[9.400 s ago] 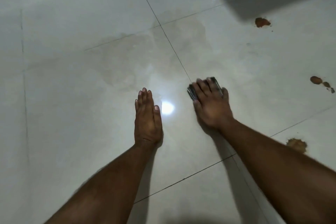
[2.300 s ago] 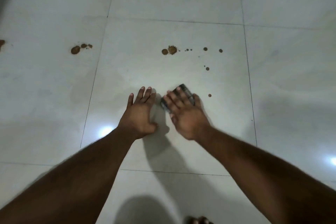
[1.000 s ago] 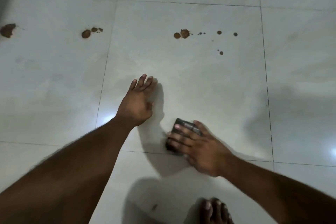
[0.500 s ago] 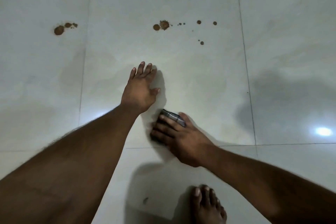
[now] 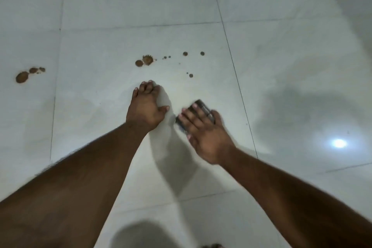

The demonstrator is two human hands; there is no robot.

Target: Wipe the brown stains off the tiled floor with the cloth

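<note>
1. Since half a second ago the right hand (image 5: 207,133) has carried the cloth (image 5: 198,109) up the tile and to the right, away from the seam where it was rubbing; it now sits level with the left hand (image 5: 146,106) and just beside it, with a narrow strip of floor between the two.
2. Nearest to the person, a few toes (image 5: 211,246) barely show at the bottom edge, next to a rounded shadow on the tiled floor (image 5: 281,66).
3. Both bare forearms reach forward from the lower corners, the left one much the larger in view.
4. That right hand lies flat on the dark folded cloth, fingers stretched out across it and pressing it to the floor, the thumb side toward the left hand. The cloth shows only as a dark edge past the fingertips and under the knuckles, and it is blurred.
5. That left hand is planted on the bare tile, fingers straight and close together, thumb spread toward the cloth; it holds nothing.
6. Just beyond the left fingertips lie the brown stains (image 5: 147,60): two larger blots touching one another, then a scatter of small dots (image 5: 185,53) trailing right, and two more dots (image 5: 190,75) a little nearer.
7. Well off to the left, on the neighbouring tile, sits another group of brown blots (image 5: 22,77), one large and two small in a row.
8. Off to the right, a bright light reflection (image 5: 339,143) glares on the glossy tile.
</note>
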